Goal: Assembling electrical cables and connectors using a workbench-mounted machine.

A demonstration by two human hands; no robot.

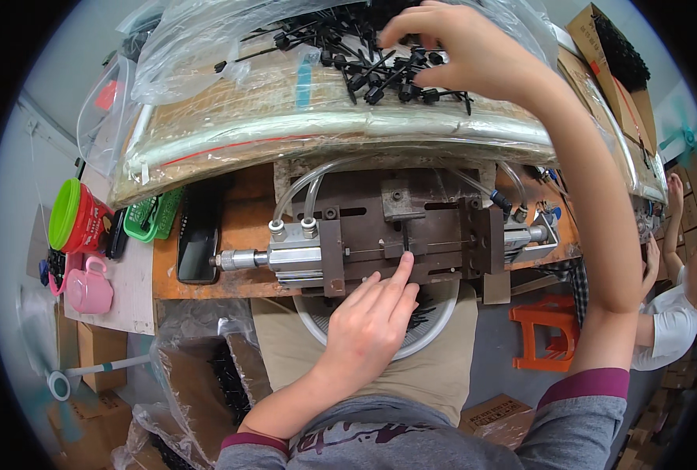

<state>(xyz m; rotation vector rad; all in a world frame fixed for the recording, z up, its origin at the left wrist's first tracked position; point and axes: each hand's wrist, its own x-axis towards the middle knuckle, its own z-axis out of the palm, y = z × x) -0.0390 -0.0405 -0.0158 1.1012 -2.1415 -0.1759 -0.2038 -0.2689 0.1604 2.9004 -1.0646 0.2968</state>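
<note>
My left hand (366, 325) lies in front of a dark metal fixture (354, 186), its fingers stretched out. The index fingertip rests at the fixture's middle, by a small black upright piece (405, 233). What lies under the fingertip is hidden. Above a pile of black plastic pieces with thin stems and knobbed heads (376, 78), my right hand (481, 51) reaches with thumb and fingers apart and curved. No piece shows clearly in its grasp. Silver air cylinders (297, 257) with clear tubes flank the fixture.
A pale-rimmed bowl (438, 333) with black pieces sits on my lap. To the left are a dark phone (198, 235), green basket (164, 215), pink cup (90, 290) and red tub (90, 219). An orange stool (548, 329) and another person (669, 333) are right.
</note>
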